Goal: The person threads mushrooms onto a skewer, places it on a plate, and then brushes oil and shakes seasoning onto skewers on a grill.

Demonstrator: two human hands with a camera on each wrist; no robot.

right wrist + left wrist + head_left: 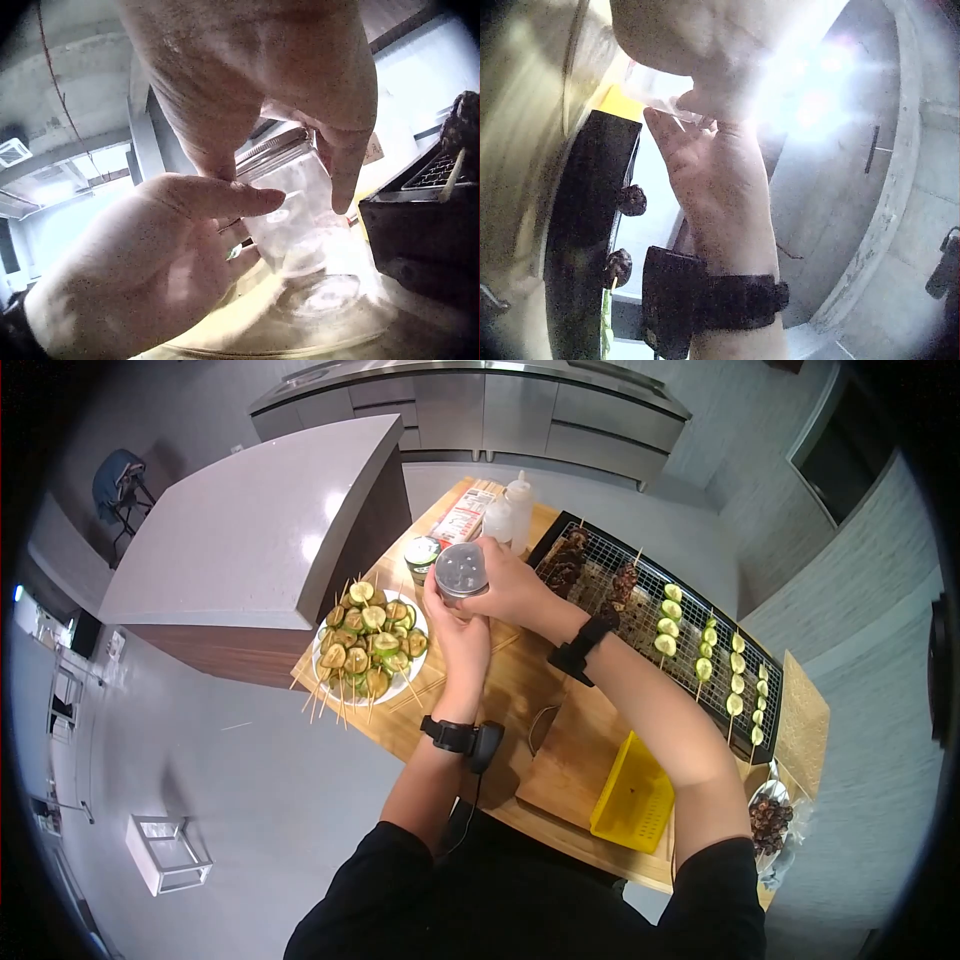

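Two bare hands hold a clear round jar, left of the black rectangular grill. The person's right hand curls fingers and thumb around the jar's top; the left hand grips its side between thumb and partly hidden fingers. A white round plate of sliced-vegetable skewers lies farther left of the grill; a yellow plastic basket, nearer the person.

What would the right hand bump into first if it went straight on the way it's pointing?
Probably the green can, just past the clear jar that the right hand holds. The height is unclear, so the hand and jar might pass over it.
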